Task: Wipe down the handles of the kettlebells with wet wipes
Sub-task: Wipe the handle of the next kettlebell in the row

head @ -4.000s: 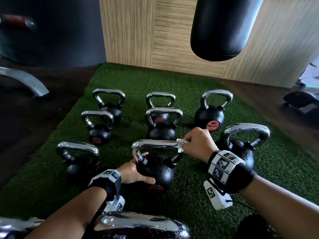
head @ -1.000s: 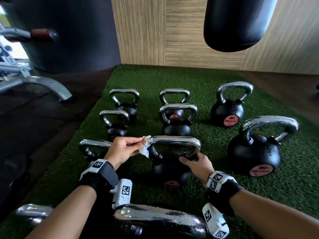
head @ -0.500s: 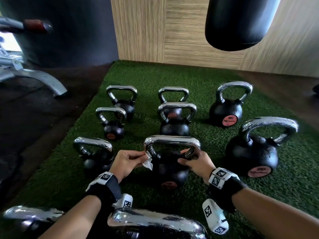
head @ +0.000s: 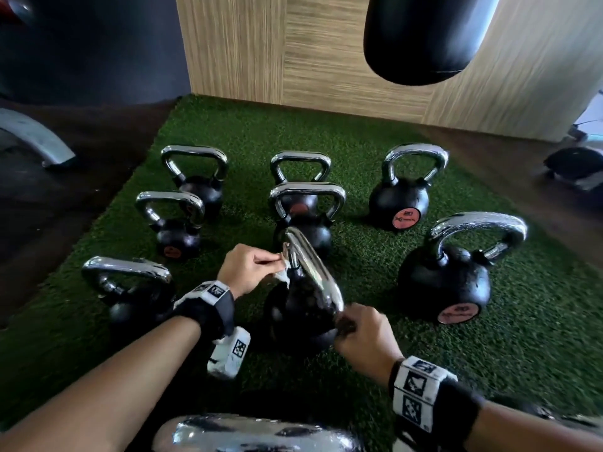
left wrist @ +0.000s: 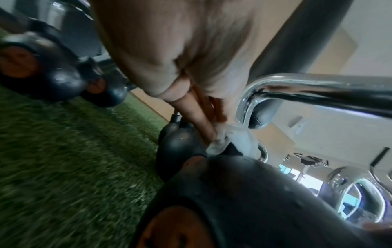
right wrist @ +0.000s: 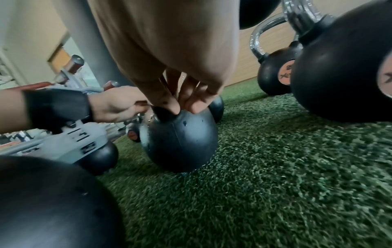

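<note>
Half a second ago the kettlebell [head: 301, 313] in the middle of the front row showed its chrome handle [head: 313, 272] broadside; now the handle runs away from the camera, its far end by the left hand [head: 249, 267] and its near end by the right hand [head: 365, 337]. The left hand has stayed at the same leg of the handle, pinching the crumpled white wet wipe [head: 282, 275] against it where chrome meets the black ball. The right hand is curled over the near base of the handle, thumb and fingertips [right wrist: 176, 107] pressing on the top of the ball.

It stands on the green turf mat [head: 538, 337] among other kettlebells: a large one [head: 450, 282] to the right, a smaller one [head: 130, 298] to the left, more behind, and another chrome handle [head: 254, 433] at the bottom edge. A black punching bag [head: 424, 37] hangs above the back of the mat.

The left wrist view shows the wipe [left wrist: 231, 141] wrapped round the handle's leg beneath its bend. The right wrist view shows droplets on the ball [right wrist: 180, 142], and blurred gym equipment beyond the left wrist.
</note>
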Tool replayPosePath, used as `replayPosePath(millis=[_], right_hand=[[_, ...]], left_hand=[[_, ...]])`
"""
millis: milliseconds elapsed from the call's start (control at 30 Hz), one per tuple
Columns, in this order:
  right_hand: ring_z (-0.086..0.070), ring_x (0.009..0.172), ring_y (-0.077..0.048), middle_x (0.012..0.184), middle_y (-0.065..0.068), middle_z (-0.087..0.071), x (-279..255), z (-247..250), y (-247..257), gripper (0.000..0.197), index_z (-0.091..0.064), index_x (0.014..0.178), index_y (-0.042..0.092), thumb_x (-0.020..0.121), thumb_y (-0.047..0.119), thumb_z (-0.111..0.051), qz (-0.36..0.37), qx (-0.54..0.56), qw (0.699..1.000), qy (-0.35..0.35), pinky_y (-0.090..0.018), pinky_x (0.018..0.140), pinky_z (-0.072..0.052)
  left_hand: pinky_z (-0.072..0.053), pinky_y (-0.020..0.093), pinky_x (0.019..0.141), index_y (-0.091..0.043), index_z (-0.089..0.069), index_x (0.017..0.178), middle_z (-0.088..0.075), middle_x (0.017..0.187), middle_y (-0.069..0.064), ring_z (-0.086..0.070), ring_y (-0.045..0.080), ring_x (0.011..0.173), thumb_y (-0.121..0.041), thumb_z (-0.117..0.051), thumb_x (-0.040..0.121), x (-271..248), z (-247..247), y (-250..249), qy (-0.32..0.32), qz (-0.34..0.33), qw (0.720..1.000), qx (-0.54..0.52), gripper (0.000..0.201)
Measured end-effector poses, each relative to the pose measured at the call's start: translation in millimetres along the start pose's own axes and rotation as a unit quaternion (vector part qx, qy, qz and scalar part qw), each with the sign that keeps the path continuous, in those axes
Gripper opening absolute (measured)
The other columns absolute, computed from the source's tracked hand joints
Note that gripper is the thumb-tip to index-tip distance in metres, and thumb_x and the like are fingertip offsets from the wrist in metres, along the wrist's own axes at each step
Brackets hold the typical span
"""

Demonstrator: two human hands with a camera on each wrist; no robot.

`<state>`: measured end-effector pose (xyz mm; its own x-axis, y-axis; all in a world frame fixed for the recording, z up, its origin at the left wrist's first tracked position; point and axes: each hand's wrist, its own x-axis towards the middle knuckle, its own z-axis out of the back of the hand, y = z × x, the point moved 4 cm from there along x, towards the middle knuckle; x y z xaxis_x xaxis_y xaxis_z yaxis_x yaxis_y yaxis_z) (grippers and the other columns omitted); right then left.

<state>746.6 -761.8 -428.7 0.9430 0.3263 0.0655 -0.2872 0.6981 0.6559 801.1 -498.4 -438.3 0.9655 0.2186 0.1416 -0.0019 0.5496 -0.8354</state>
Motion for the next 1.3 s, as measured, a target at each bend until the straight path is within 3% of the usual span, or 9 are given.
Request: replayPosePath(millis=[133,300,400,600,667,833,900,1067,1300], right_hand=[[-0.057,0.066,-0.004,0.071,0.008,-0.063,0.1,-11.7,17.0,0.023,-0.071,0.079,0.033,0.068,0.046,-0.056,0.025,0.017,0.999,0.021,-0.014,0.062,-0.040],[-0.057,0.093,-0.006,0.099,0.012,-0.056,40.9,-7.1,15.8,0.026,-0.079,0.101,0.032,0.078,0.022,-0.074,-0.014,0.037,0.999,0.011,-0.019,0.086,-0.045],[-0.051,0.118,-0.016,0.122,0.001,-0.051,56.5,-17.4,5.2,0.056,-0.057,0.131,0.029,0.081,0.043,-0.079,-0.075,0.039,0.996,0.010,-0.029,0.106,-0.041],[-0.054,0.129,-0.022,0.147,-0.005,-0.050,62.3,-43.5,-14.3,0.084,-0.034,0.152,0.021,0.086,0.061,-0.067,-0.154,0.104,0.978,0.093,-0.040,0.111,-0.044],[-0.055,0.127,-0.022,0.144,-0.006,-0.052,63.6,-42.8,-15.9,0.085,-0.035,0.151,0.021,0.085,0.063,-0.067,-0.146,0.110,0.979,0.093,-0.041,0.110,-0.045],[-0.057,0.125,-0.022,0.141,-0.005,-0.055,63.6,-41.1,-16.0,0.079,-0.038,0.148,0.022,0.086,0.061,-0.067,-0.134,0.108,0.982,0.084,-0.041,0.108,-0.047],[-0.056,0.125,-0.022,0.141,-0.005,-0.054,63.3,-40.4,-15.5,0.077,-0.038,0.148,0.021,0.087,0.059,-0.067,-0.130,0.100,0.983,0.079,-0.039,0.108,-0.046],[-0.056,0.126,-0.023,0.142,-0.006,-0.054,63.5,-41.0,-16.0,0.077,-0.038,0.149,0.021,0.088,0.057,-0.067,-0.128,0.103,0.984,0.073,-0.040,0.109,-0.045],[-0.056,0.125,-0.022,0.142,-0.005,-0.053,63.3,-40.2,-17.1,0.076,-0.038,0.148,0.021,0.088,0.058,-0.066,-0.115,0.105,0.985,0.081,-0.039,0.107,-0.046]], left_hand=[[-0.042,-0.002,0.069,-0.019,-0.083,0.100,-0.080,0.100,-0.002,-0.072,0.004,0.091,-0.028,-0.085,0.081,18.0,-20.7,-30.7,0.028,-0.023,0.997,0.070,0.021],[-0.039,0.000,0.060,-0.019,-0.083,0.102,-0.080,0.096,-0.003,-0.070,-0.002,0.080,-0.024,-0.076,0.090,17.5,-26.1,-43.9,0.067,-0.033,0.993,0.094,0.016],[-0.052,0.014,0.080,-0.022,-0.081,0.109,-0.079,0.104,-0.005,-0.067,-0.009,0.087,-0.021,-0.076,0.090,11.3,-24.8,-39.8,0.131,-0.042,0.989,0.057,0.020],[-0.037,0.003,0.053,-0.033,-0.080,0.074,-0.071,0.060,-0.008,-0.052,-0.015,0.049,-0.016,-0.078,0.086,21.8,-25.1,-52.3,0.088,-0.046,0.992,0.071,0.021],[-0.039,0.000,0.053,-0.033,-0.081,0.075,-0.064,0.051,-0.025,-0.054,-0.022,0.053,-0.013,-0.078,0.086,27.2,-23.3,-54.0,0.060,-0.027,0.998,0.008,0.023],[-0.041,0.007,0.057,-0.033,-0.080,0.073,-0.071,0.062,-0.022,-0.056,-0.017,0.055,-0.018,-0.077,0.085,22.6,-28.1,-52.6,0.066,-0.033,0.997,0.028,0.020],[-0.047,0.006,0.066,-0.031,-0.083,0.091,-0.078,0.081,-0.019,-0.062,-0.018,0.070,-0.022,-0.079,0.085,25.4,-24.3,-55.3,0.060,-0.044,0.997,0.022,0.012],[-0.062,0.028,0.083,-0.012,-0.079,0.110,-0.080,0.103,0.006,-0.077,0.017,0.092,-0.015,-0.080,0.086,30.6,-15.1,-68.1,0.064,-0.021,0.983,-0.172,0.024],[-0.061,0.020,0.077,-0.010,-0.078,0.107,-0.079,0.105,0.007,-0.076,0.015,0.095,0.004,-0.074,0.085,17.4,2.5,-71.5,0.161,0.006,0.953,-0.256,0.026]])
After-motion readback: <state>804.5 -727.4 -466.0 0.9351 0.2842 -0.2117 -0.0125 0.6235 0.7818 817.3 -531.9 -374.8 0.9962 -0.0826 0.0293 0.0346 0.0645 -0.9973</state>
